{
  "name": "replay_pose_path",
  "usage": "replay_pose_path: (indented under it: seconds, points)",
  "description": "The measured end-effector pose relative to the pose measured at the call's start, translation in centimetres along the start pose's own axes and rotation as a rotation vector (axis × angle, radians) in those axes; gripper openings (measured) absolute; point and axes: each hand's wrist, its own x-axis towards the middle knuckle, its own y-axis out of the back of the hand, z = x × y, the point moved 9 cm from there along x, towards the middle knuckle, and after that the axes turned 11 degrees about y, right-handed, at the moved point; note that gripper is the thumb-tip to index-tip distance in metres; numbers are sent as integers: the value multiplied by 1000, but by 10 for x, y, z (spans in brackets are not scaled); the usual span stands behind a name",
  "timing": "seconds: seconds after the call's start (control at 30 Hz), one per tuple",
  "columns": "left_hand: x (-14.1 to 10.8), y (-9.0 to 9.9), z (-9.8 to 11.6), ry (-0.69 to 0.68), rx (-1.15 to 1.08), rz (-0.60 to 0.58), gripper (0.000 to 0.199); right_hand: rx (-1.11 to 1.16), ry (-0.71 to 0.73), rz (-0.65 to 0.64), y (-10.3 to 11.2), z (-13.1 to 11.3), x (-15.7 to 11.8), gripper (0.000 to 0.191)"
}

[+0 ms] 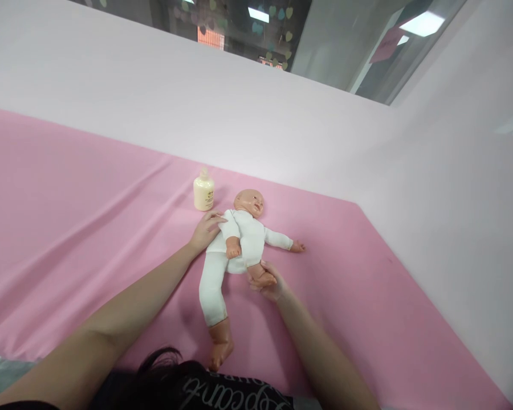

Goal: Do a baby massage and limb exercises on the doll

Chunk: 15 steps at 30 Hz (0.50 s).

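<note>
A baby doll [250,234] with a white cloth body lies on the pink sheet [325,256], its head away from me and turned to the right. My left hand [207,229] rests against the doll's side near its shoulder, fingers reaching onto the white cloth. My right hand [273,285] is closed round the foot of the doll's bent leg. The doll's other leg stretches toward me, and one arm lies out to the right. Just beyond my left hand, a cream pump bottle [204,192] stands upright.
White wall [196,108] rises behind and to the right of the pink surface. A window [256,34] with heart stickers is above. Folds run through the sheet on the left. Dark hair and a black printed shirt [231,393] show at the bottom edge.
</note>
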Motion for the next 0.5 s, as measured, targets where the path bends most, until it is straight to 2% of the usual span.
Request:
replay_pose_path:
  seconds: [0.23, 0.33, 0.4, 0.5]
  points:
    - [0, -2, 1, -11, 13, -39, 23, -20, -4, -21, 0, 2, 0, 37]
    - [1, -1, -1, 26, 3, -9, 24, -41, 11, -64, -4, 0, -3, 41]
    - [1, 2, -5, 76, -9, 29, 27, -65, -5, -149, -11, 2, -8, 46]
    - [1, 6, -12, 157, -30, 74, 33, -109, -130, -391, -30, 13, -20, 58]
